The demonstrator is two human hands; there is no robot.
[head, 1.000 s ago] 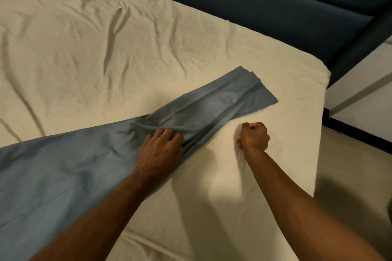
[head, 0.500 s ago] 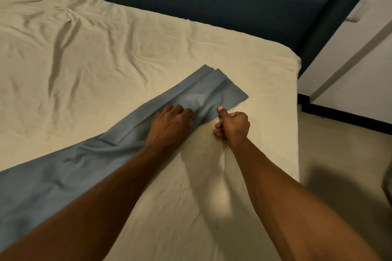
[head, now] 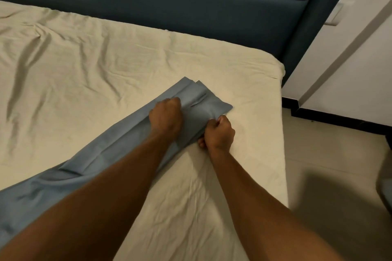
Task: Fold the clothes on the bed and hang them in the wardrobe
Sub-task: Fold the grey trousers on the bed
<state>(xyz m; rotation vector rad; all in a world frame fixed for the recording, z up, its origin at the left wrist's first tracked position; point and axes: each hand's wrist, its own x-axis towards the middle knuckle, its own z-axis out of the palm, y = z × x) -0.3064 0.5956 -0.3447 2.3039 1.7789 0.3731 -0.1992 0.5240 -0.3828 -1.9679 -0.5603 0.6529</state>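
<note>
Soft, light, likely limp blue trousers [head: 118,154] lying lengthwise across the bed [head: 84,70], left hand [head: 166,117] and right hand [head: 219,133] both fisted on the hem end near the corner, best gripped there.

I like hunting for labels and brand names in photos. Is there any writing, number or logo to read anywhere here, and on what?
None: no word, number, logo or sign can be read.
Blue garment, gripped by the left hand and the right hand: no tag or print shows.
Sheet and headboard: plain.
Pale plate on the wall: blank and blurred.
</note>
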